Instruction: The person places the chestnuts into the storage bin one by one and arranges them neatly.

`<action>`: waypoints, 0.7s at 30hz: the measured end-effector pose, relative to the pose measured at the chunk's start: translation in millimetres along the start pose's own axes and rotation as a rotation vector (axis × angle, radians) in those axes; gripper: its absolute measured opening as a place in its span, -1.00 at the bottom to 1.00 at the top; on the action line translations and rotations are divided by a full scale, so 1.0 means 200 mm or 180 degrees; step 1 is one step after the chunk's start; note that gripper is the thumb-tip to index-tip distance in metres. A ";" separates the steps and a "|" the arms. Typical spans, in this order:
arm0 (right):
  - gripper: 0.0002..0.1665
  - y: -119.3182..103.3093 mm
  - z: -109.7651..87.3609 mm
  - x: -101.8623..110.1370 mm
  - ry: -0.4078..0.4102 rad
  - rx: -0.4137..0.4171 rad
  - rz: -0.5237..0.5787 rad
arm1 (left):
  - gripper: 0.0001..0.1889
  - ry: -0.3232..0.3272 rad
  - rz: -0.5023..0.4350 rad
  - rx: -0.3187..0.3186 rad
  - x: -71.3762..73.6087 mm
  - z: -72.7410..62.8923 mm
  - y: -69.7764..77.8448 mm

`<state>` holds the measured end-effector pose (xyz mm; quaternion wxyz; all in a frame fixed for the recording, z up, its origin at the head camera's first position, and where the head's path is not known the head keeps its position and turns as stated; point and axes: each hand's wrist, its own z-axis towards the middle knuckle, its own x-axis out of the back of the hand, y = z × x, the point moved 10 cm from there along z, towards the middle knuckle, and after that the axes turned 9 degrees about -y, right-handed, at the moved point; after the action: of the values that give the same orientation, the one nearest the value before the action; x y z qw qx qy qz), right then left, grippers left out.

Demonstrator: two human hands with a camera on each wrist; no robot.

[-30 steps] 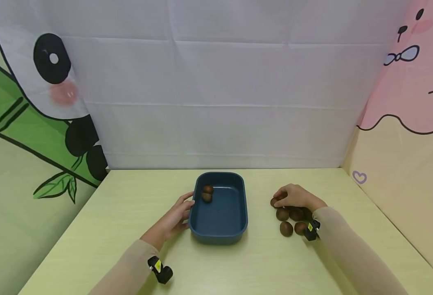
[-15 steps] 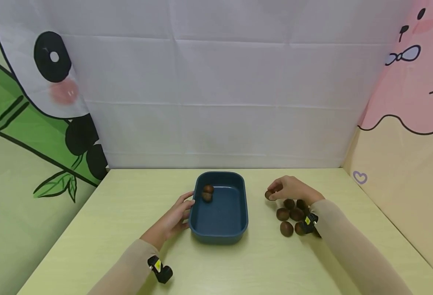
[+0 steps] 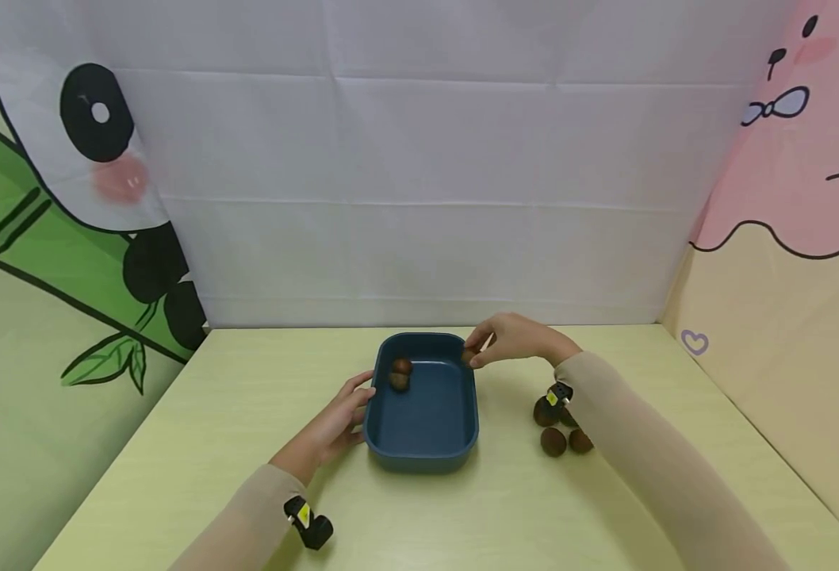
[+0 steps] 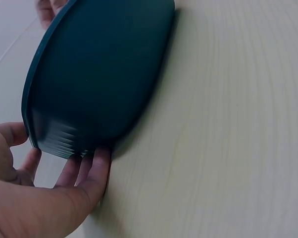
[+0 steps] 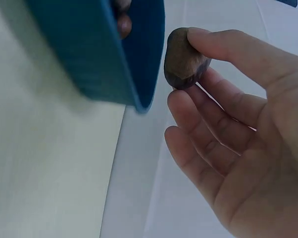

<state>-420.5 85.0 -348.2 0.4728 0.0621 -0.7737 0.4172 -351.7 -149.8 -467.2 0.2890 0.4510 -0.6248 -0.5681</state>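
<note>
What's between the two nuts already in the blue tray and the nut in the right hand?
Only bare tray floor, as the head view shows. The two nuts sit by the left wall; the right hand pinches its nut over the right rim.

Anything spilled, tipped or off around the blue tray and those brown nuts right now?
Nothing stands out. The blue tray sits flat on the table with two nuts inside. The left hand touches its side; the right hand pinches one nut at the far rim. The loose nuts lie together, none stray.
</note>
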 end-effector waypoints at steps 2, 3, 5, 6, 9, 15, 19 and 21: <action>-0.61 -0.06 0.06 -0.01 -0.0069 0.0004 -0.0003 | -0.36 0.0004 -0.0001 0.0002 0.00 0.00 0.00; -0.61 -0.08 0.09 -0.02 -0.0097 0.0014 -0.0005 | -0.36 0.0003 -0.0001 0.0001 0.00 -0.01 0.00; -0.60 -0.13 0.15 -0.05 -0.0150 0.0050 -0.0002 | -0.36 0.0016 -0.0005 0.0001 0.01 -0.01 0.00; -0.60 -0.15 0.18 -0.06 -0.0181 0.0056 0.0017 | -0.36 0.0019 -0.0009 -0.0001 0.01 -0.01 0.00; -0.59 -0.18 0.26 -0.12 -0.0275 0.0066 0.0080 | -0.37 0.0027 0.0000 -0.0005 0.01 -0.01 0.01; -0.58 -0.20 0.41 -0.25 -0.0430 0.0043 0.0073 | -0.36 0.0011 0.0004 -0.0006 0.00 -0.01 0.01; -0.59 -0.20 0.47 -0.32 -0.0479 -0.0061 0.0037 | -0.36 0.0016 -0.0001 0.0014 0.00 0.00 0.00; -0.61 -0.20 0.49 -0.35 -0.0500 -0.0121 0.0033 | -0.37 0.0023 0.0000 0.0016 0.01 0.00 0.00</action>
<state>-429.6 -30.1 -400.2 0.4096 0.0816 -0.8165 0.3987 -352.0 -150.8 -467.3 0.2901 0.4538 -0.6251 -0.5649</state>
